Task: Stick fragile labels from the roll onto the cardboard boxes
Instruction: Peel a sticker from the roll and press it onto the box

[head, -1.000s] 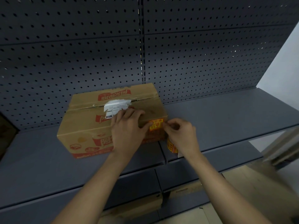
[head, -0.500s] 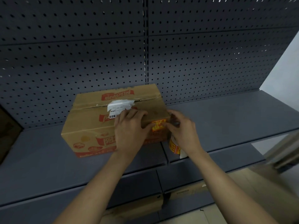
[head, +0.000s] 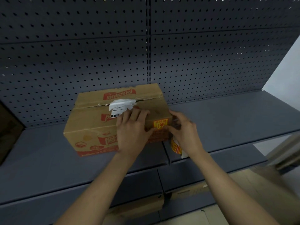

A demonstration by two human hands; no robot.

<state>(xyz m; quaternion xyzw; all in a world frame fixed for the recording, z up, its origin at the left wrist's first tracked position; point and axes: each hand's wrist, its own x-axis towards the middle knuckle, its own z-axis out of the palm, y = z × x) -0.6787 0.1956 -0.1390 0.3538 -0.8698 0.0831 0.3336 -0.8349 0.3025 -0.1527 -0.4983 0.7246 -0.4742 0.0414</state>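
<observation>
A brown cardboard box (head: 95,120) with red print and a torn white shipping label stands on a grey metal shelf (head: 227,120). A yellow and red fragile label (head: 160,123) sits on the box's near right top corner. My left hand (head: 132,129) lies flat on the box top, its thumb at the label's left lower edge. My right hand (head: 183,130) wraps the box's right corner, fingers at the label's right edge. The label roll (head: 176,146) hangs under my right palm, partly hidden.
A grey pegboard wall (head: 194,54) backs the shelf. A lower shelf (head: 65,192) runs in front, with more cardboard (head: 186,191) beneath it. A dark brown object (head: 8,130) sits at the far left. A pale wall (head: 289,65) stands to the right.
My right hand has moved up from the box's front edge onto its right corner. The fragile label now lies flat on the box top. My left hand stays on the box.
</observation>
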